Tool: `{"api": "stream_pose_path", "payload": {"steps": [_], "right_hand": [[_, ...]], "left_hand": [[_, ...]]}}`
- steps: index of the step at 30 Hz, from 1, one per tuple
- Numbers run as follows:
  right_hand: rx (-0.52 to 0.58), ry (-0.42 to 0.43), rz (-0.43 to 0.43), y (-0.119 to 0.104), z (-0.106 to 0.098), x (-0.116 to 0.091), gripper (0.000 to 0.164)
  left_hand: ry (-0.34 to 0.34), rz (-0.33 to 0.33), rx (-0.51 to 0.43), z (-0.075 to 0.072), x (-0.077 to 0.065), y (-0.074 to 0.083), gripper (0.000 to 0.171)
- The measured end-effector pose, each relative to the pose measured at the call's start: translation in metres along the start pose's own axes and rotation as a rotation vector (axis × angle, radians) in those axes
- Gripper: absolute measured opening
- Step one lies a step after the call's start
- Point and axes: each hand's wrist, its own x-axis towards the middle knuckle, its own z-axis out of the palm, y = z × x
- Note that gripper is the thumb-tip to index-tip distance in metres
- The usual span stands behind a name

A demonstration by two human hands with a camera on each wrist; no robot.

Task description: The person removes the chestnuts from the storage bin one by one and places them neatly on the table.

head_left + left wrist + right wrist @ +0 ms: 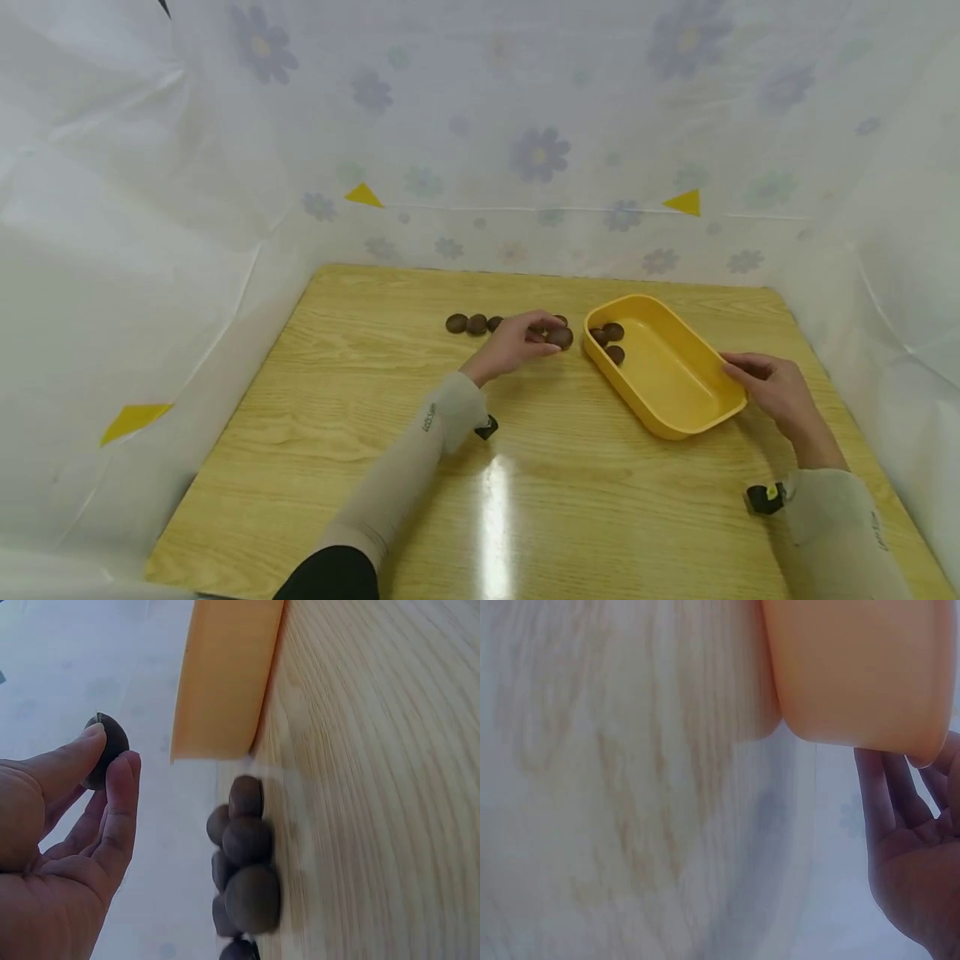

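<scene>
- Tray point(675, 379), yellow, stood on the wooden table point(375, 467), toward 2 o'clock from the table's middle in the head view, its long sides slanting from about 10 to 4.
- Right hand point(783, 400), at 3 o'clock of the tray, gripped the near right end, thumb and fingers to either side of the rim, the forearm in a pale sleeve point(847, 533).
- Left hand point(516, 340), past 9 o'clock of the tray and apart from it, pinched one brown piece between thumb and fingertips.
- Row of pieces point(477, 324), dark and rounded, lay on the table toward 11 o'clock from its middle; the left hand hid part of it in the head view.
- Three pieces point(614, 332) sat inside the tray, near its wall at 9 to 10 o'clock.
- Black wrist units point(765, 498) showed by both cuffs, at 6 o'clock of the right hand and nearly 7 of the left.
- Held piece point(560, 338) was above the table, near the tray's 9 o'clock wall.
</scene>
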Motion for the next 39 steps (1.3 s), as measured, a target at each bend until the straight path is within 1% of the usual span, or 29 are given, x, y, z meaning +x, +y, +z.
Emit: {"api": "stream_pose_path", "payload": {"steps": [5, 8, 12, 17, 21, 24, 28, 34, 39], "right_hand": [[0.005, 0.008, -0.010, -0.002, 0.001, -0.001, 0.056], [-0.008, 0.012, -0.012, -0.003, 0.000, -0.001, 0.055], [-0.002, 0.009, -0.016, -0.004, 0.002, -0.001, 0.055], [0.001, 0.005, -0.006, -0.002, 0.002, -0.001, 0.056], [0.005, 0.003, -0.008, -0.002, 0.001, -0.002, 0.057], [0.013, 0.001, -0.014, -0.002, 0.000, -0.003, 0.056], [0.020, -0.001, -0.027, -0.001, 0.000, -0.004, 0.055], [0.022, 0.007, -0.036, 0.000, 0.001, -0.004, 0.055], [0.020, 0.010, -0.033, -0.001, 0.001, -0.005, 0.055]], "left_hand": [[0.057, -0.023, -0.024, -0.018, -0.013, -0.015, 0.044], [0.092, -0.040, -0.020, -0.028, -0.019, -0.025, 0.043], [0.147, -0.074, -0.007, -0.035, -0.027, -0.036, 0.040], [0.178, -0.114, -0.016, -0.034, -0.032, -0.046, 0.038], [0.196, -0.122, -0.016, -0.034, -0.033, -0.049, 0.038], [0.211, -0.141, 0.004, -0.034, -0.033, -0.051, 0.037], [0.224, -0.184, 0.036, -0.033, -0.033, -0.054, 0.035], [0.226, -0.230, 0.053, -0.032, -0.032, -0.060, 0.036], [0.228, -0.254, 0.101, -0.032, -0.033, -0.064, 0.036]]}}
